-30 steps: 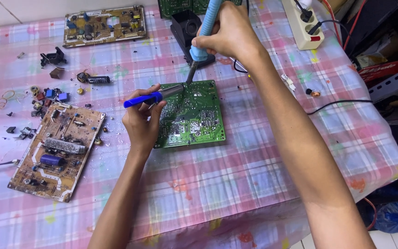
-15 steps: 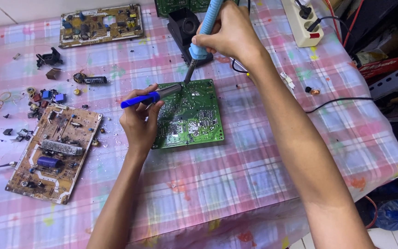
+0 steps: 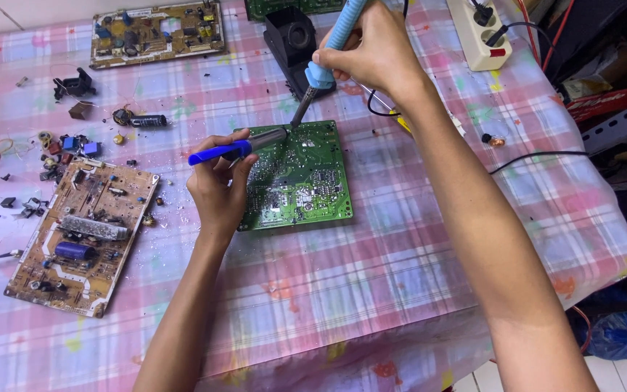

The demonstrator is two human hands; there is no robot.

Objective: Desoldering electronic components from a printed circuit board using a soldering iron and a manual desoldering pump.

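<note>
Both hands are at work over the green circuit board (image 3: 299,176), which lies flat on the pink checked tablecloth (image 3: 371,290) between them. Closed around a light blue soldering iron (image 3: 326,59), the right hand (image 3: 371,51) holds it like a pen by the grip, its dark tip slanting down to the board's far edge. Just nearer the body, the left hand (image 3: 218,190) is wrapped around a blue-handled tool (image 3: 235,149) whose metal nose points at the same spot; it may be a desoldering pump, though the view is too small to be sure.

Thin, stiff and light, the board would likely slide on the cloth if pushed, and its soldered face looks delicate, so the bare edges are the safest hold. By the look of it, only the iron's padded grip is fit to touch.

Left of the left hand lie a brown circuit board (image 3: 74,232) and loose small parts (image 3: 67,145). Beyond the right hand stand a black stand (image 3: 292,40) and a white power strip (image 3: 482,33).
</note>
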